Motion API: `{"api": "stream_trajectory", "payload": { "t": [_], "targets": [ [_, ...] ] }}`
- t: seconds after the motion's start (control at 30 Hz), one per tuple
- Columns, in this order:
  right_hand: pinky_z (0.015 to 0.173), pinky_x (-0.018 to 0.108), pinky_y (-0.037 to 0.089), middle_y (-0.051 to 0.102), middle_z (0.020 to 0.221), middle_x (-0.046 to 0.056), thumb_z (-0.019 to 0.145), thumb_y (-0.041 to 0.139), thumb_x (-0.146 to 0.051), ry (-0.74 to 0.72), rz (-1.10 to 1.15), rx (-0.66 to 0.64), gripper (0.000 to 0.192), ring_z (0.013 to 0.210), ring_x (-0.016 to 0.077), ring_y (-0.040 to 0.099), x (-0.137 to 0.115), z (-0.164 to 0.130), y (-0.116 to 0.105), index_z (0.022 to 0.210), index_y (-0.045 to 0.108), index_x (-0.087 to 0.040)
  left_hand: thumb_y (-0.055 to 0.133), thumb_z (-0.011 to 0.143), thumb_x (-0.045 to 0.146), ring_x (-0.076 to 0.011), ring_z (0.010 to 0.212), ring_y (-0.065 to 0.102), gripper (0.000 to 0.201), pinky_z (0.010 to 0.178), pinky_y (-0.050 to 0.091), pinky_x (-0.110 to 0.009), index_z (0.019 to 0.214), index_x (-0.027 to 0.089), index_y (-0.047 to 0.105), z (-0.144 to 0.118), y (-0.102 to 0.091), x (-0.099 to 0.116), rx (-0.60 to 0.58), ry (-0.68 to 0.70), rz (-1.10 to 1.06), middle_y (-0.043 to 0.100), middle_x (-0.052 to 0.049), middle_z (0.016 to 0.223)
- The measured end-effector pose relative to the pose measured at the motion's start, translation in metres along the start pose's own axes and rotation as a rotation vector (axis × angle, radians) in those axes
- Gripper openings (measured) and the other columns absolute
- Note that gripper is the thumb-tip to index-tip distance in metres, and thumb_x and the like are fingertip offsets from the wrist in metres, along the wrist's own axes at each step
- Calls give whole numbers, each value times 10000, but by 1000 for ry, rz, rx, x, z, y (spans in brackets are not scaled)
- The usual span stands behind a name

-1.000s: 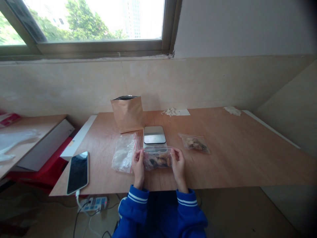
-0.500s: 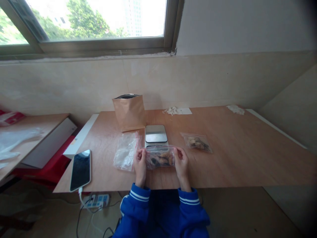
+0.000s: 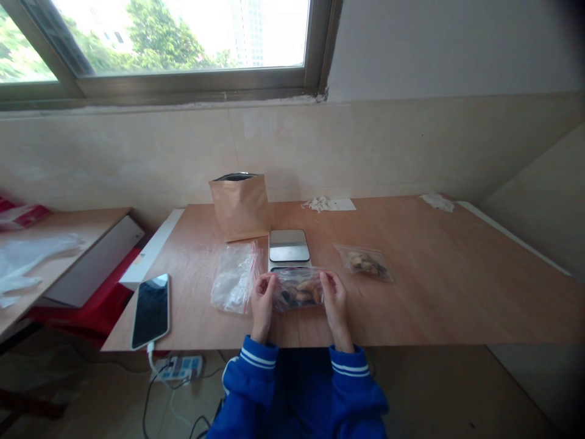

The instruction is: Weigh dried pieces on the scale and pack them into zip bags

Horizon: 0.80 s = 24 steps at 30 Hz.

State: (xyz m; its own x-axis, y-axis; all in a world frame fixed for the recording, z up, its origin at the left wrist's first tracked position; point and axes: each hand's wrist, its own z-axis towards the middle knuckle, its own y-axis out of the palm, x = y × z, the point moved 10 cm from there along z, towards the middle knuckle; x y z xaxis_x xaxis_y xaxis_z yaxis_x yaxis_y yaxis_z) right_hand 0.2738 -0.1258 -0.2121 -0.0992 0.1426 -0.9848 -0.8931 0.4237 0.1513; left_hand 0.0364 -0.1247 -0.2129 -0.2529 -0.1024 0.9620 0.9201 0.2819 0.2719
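A clear zip bag (image 3: pixel 299 294) with brown and dark dried pieces inside hangs between my hands, close to the table's front edge. My left hand (image 3: pixel 262 302) pinches its upper left corner, and my right hand (image 3: pixel 335 300) pinches the upper right one. Just behind the bag stands a small digital scale (image 3: pixel 289 246) with a bare metal plate; the bag covers part of its front. To the left lies a stack of zip bags (image 3: pixel 233 280) with red seal lines. Another filled zip bag (image 3: pixel 365 263) rests on the table to the right.
An open brown paper pouch (image 3: pixel 240 207) stands behind the stack. At the front left lies a phone (image 3: pixel 151 311) on a charging cable, above a power strip (image 3: pixel 178 368) on the floor. White scraps (image 3: pixel 320 203) lie by the wall. A second table (image 3: pixel 105 222) is at left.
My left hand has shifted slightly right, toward my right hand, along the bag's top edge. Both hands still grip the bag; the view has moved a little.
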Motion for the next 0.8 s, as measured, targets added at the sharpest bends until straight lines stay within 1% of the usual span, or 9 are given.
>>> {"api": "stream_trajectory", "payload": {
  "t": [0.13, 0.2, 0.37, 0.63, 0.73, 0.8],
  "targets": [
    [785, 339, 546, 743, 897, 73, 802, 676, -540, -8, -25, -51, 363, 844, 212, 691, 1, 0, 4, 903, 689, -192, 720, 797, 454, -145, 732, 641, 287, 731, 499, -254, 838, 173, 675, 0, 1, 2, 2, 1, 9, 676, -20, 764],
    [797, 347, 547, 747, 913, 80, 793, 685, -540, -7, -36, -54, 368, 856, 218, 692, 2, 0, 4, 899, 696, -188, 711, 803, 465, -148, 729, 643, 294, 729, 500, -258, 842, 175, 678, 0, 0, 4, 11, 21, 28, 675, -21, 754],
    [695, 329, 552, 747, 852, 84, 765, 702, -559, 20, -38, -7, 411, 745, 206, 683, 5, 1, -1, 893, 707, -169, 679, 831, 476, -152, 718, 638, 301, 730, 500, -268, 861, 176, 677, 1, -2, 9, 18, 77, 97, 674, -27, 754],
    [654, 308, 548, 732, 809, 67, 731, 716, -599, 47, -10, 22, 449, 705, 189, 669, 7, 1, -3, 862, 693, -170, 657, 844, 493, -159, 725, 631, 320, 719, 498, -274, 859, 173, 658, -1, -1, 11, 23, 96, 142, 663, -32, 762],
    [668, 305, 546, 733, 810, 64, 751, 703, -597, 52, 14, -13, 436, 706, 184, 670, 6, 1, -1, 873, 688, -178, 659, 849, 473, -155, 716, 628, 302, 701, 495, -265, 874, 172, 655, -1, 0, 10, 9, 90, 130, 657, -25, 758],
    [716, 320, 552, 740, 846, 67, 772, 697, -574, 57, 35, -67, 407, 761, 196, 684, 5, 0, 4, 896, 692, -186, 656, 855, 459, -152, 720, 630, 291, 699, 495, -261, 894, 171, 662, -1, 2, 9, -8, 81, 115, 664, -26, 772]
  ]
}}
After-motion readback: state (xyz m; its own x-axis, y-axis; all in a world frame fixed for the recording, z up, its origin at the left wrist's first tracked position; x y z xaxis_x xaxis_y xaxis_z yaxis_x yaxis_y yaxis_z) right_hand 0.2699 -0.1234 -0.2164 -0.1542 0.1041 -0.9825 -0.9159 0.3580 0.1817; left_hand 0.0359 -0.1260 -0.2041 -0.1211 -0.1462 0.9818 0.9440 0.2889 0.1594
